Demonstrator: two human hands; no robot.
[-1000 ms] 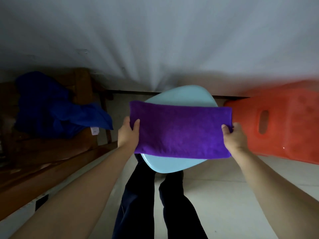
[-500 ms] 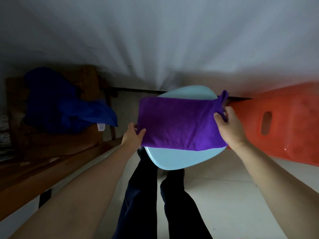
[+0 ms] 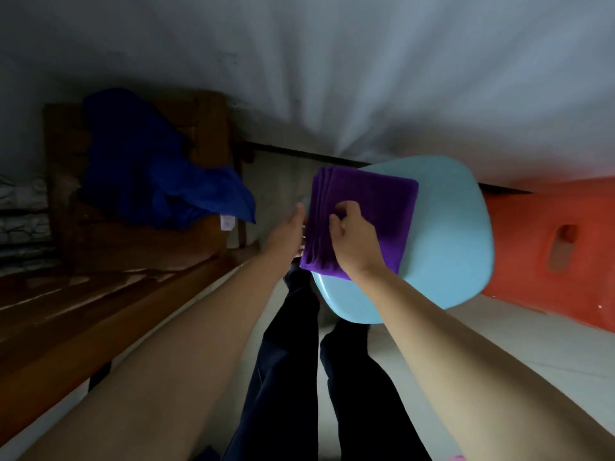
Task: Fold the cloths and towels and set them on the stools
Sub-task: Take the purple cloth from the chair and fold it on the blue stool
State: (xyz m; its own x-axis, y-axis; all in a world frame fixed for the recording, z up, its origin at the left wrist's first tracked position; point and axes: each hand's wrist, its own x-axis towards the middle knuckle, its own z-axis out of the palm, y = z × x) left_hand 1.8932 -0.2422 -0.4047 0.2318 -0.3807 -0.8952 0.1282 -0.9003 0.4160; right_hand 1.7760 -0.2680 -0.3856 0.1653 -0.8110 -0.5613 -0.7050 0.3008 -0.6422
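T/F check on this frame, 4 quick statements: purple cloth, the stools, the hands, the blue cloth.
1. The purple cloth lies folded on the light blue stool. True.
2. The right hand rests on the orange stool. False: it grips the purple cloth's stacked left edge.
3. The left hand touches that same edge with straight fingers. True.
4. The blue cloth is folded on the orange stool. False: it lies crumpled on the wooden bench, left.

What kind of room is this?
Probably a home: a tiled floor, plastic stools, one light blue and one orange, and a wooden bench with a blue cloth heaped on it.
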